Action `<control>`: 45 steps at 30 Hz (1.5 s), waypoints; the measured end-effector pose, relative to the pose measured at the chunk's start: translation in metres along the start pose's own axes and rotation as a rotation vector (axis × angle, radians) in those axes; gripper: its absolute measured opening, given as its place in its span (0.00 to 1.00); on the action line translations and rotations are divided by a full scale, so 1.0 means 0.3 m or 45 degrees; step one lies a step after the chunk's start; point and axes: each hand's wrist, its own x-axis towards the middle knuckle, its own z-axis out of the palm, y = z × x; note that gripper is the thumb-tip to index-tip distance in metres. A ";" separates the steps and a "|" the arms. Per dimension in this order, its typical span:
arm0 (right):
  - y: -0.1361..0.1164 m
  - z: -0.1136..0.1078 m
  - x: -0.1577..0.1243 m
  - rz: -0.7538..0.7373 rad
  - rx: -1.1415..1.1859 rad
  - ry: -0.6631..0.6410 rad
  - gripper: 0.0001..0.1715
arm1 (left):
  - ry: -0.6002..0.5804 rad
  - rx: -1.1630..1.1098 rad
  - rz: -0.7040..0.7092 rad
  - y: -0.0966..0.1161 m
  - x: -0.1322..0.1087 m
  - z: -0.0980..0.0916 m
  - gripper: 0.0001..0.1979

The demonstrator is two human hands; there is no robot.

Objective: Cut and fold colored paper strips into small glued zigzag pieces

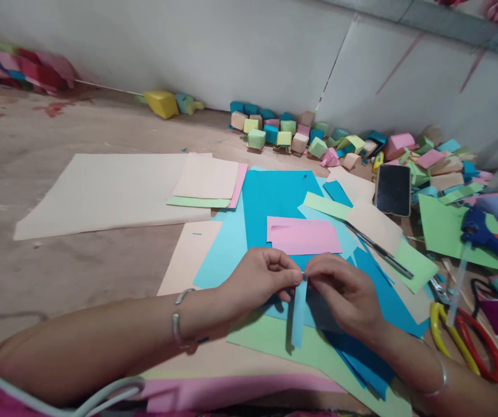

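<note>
A narrow light blue paper strip [299, 318] hangs down between my two hands, its upper end pinched at the fingertips. My left hand [266, 272] has thumb and forefinger closed on that end. From the other side, my right hand [344, 289] presses its fingertips to the same spot. Just beyond the fingers lie pink paper pieces [305, 236] on a dark blue sheet [275, 197]. Under the hands spread overlapping sheets, among them a green sheet [275, 341] and a light blue sheet [218, 255].
Small folded paper boxes [284, 138] line the wall. At the right lie a phone [393, 190], a pen-like tool [381, 252], a blue glue gun [487, 234] and red-and-yellow-handled scissors [461, 333]. A large cream sheet [110, 191] lies left. A white cable [105, 394] crosses the near left.
</note>
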 end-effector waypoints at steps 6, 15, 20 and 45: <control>0.034 -0.009 -0.005 -0.409 -0.509 -0.024 0.18 | 0.089 -0.148 -0.024 0.003 0.007 -0.008 0.12; 0.008 0.029 0.008 0.121 0.083 0.164 0.08 | 0.010 -0.280 -0.063 -0.017 0.009 0.000 0.11; 0.012 0.051 0.014 0.281 0.345 0.209 0.07 | 0.015 -0.270 -0.050 -0.019 0.013 -0.001 0.10; -0.002 0.048 0.002 0.241 0.145 0.248 0.02 | 0.135 0.334 0.360 0.010 -0.010 0.003 0.03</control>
